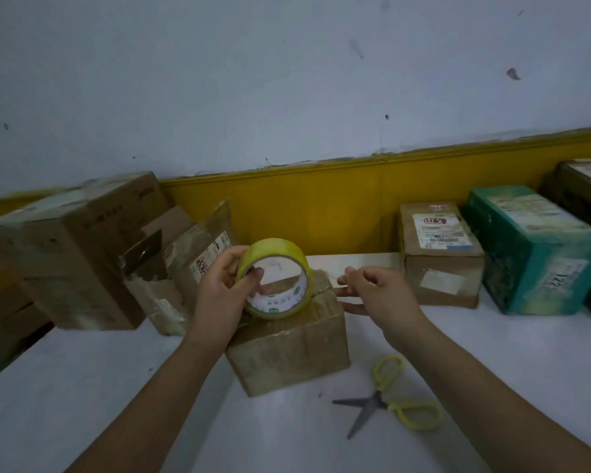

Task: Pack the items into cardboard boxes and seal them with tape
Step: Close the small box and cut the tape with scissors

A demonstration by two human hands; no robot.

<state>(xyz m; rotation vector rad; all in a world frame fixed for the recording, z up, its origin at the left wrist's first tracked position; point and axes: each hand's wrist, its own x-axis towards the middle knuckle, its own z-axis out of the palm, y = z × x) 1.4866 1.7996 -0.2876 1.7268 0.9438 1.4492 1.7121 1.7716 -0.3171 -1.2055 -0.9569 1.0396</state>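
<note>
tape roll (276,278) hides box (287,349) top, left boxes (69,254) blurred

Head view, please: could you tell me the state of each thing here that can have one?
tape roll, upright over the small box, tape strip drawn rightward
left hand, grips the tape roll
right hand, pinches the tape strip
small box, flaps closed
scissors, blades open, lying on the table
opened box, flaps up
labelled box, closed
green box, closed

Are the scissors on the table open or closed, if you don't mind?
Open: the scissors lie with their two blades spread apart.
</note>
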